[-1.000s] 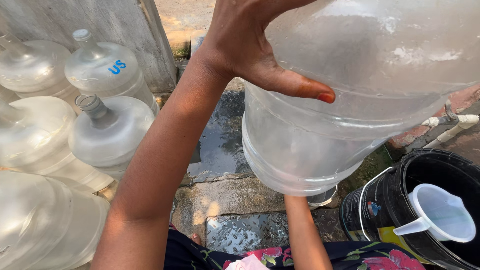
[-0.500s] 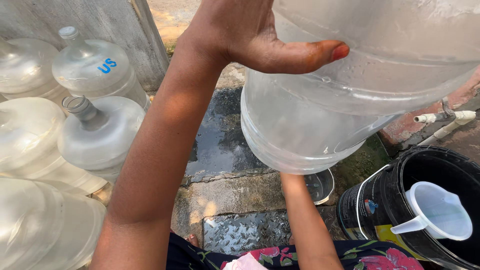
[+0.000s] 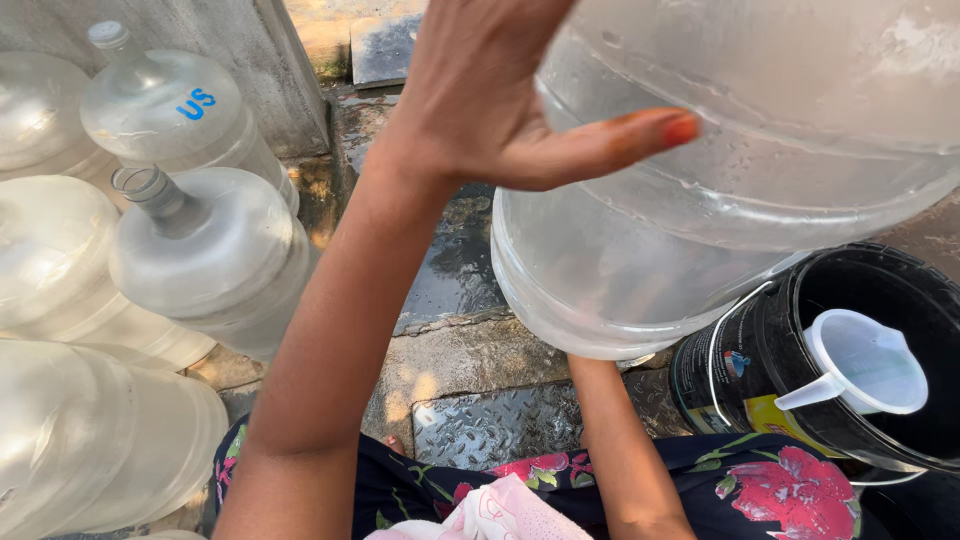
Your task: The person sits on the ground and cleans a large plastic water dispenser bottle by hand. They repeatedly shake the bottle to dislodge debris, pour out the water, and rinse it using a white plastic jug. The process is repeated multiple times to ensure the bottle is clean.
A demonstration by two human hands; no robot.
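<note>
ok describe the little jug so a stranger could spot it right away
Look to the black bucket at the lower right, beside the big clear bottle. The jug sits inside it: a small translucent white pitcher with a handle, the only pale thing in that dark bucket.
</note>
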